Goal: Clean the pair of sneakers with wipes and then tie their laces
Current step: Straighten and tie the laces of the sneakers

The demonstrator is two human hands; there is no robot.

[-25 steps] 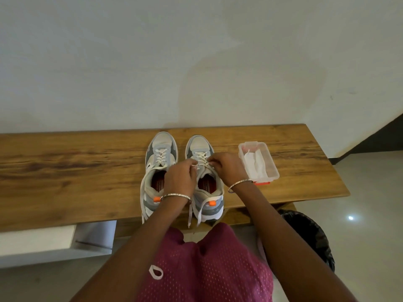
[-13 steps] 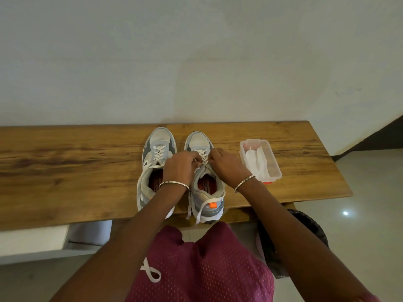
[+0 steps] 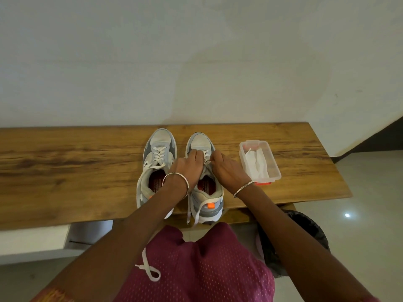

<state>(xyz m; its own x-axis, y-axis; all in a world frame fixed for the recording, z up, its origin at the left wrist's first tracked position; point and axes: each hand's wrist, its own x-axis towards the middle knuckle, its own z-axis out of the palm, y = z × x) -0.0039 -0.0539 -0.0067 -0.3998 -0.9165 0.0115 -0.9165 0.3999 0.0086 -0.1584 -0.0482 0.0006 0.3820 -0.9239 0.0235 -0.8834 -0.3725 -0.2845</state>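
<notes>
- The worked sneaker stands on the worktop just left of the wipes box, parallel to it, toe toward the wall and heel toward the person.
- Left hand and right hand each have a curled grip pinching the laces on the forward eyelets, level with the box's far half.
- The hands flank the lace line, equally near. The loose lace ends trail past the heel, nearer the person than the box is, so any tightening pull should likely run back along the shoe's long axis.
- The second sneaker stands one place further left of the box, untouched and apparently untied.
- Count: two sneakers, two hands, one wipes box, one wipe visible inside; others cannot be counted.
</notes>
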